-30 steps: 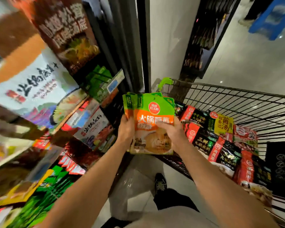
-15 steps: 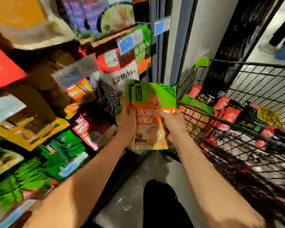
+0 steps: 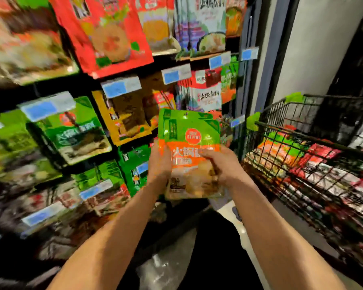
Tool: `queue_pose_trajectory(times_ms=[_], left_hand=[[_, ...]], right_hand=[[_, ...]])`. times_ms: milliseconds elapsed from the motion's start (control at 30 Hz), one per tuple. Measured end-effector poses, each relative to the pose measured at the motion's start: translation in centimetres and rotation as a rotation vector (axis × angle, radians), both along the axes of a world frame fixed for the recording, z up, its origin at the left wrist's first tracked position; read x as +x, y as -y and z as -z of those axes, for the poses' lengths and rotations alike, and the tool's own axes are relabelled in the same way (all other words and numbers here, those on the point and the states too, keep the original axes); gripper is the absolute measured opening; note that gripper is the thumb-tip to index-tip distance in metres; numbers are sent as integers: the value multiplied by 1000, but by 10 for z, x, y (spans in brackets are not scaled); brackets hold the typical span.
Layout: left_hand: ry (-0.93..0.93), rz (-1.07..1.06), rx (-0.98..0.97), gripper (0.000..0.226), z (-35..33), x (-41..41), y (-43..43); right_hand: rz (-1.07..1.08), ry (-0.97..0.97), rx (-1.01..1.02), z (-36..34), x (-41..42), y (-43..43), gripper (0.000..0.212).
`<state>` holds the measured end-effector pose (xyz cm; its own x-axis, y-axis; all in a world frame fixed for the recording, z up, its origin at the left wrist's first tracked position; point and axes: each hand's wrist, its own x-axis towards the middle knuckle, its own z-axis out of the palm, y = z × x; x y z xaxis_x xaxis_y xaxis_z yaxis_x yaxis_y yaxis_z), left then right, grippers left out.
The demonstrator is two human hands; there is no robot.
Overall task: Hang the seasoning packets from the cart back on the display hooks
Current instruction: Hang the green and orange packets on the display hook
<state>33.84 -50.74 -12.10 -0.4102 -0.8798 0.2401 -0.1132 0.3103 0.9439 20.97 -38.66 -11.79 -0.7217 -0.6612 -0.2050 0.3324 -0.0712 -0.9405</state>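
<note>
- Left of the fingers, a blurred dark display rack point(image 3: 88, 86) holds hanging foil pouches: green ones point(image 3: 76, 130), a yellow-and-brown one point(image 3: 124, 120), large red ones point(image 3: 105, 30) above, each row fronted by blue-and-white price tags point(image 3: 122, 86).
- The left hand point(image 3: 160, 167) grips the left edge of a small stack of green-and-orange plastic seasoning packets point(image 3: 190, 151), fingers curled behind it and thumb on the front.
- The packets stand upright between both hands, in front of the rack's lower rows and clear of the cart; the top band is green with a round red logo, the middle orange with white characters, the bottom pale with a food picture.
- The right hand point(image 3: 221, 164) clasps the right edge, thumb across the orange band.
- Right of the fingers, a black wire shopping cart point(image 3: 314, 141) with green corner caps holds many red, black and green packets point(image 3: 323, 160) lying loosely heaped.
</note>
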Motion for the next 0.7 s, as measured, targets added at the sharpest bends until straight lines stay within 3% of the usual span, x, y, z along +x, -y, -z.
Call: queue_pose_trajectory(times_ms=[67, 200, 367, 700], left_hand=[[-31, -19, 19, 15, -19, 20, -4], [-156, -8, -19, 30, -55, 54, -1], [-219, -77, -4, 29, -89, 96, 17], [-318, -243, -44, 18, -155, 151, 38]], right_hand=[[-45, 20, -44, -19, 17, 5, 21], [-74, -88, -91, -61, 46, 24, 17], [-58, -239, -147, -98, 80, 46, 20], [-190, -184, -282, -161, 116, 89, 23]])
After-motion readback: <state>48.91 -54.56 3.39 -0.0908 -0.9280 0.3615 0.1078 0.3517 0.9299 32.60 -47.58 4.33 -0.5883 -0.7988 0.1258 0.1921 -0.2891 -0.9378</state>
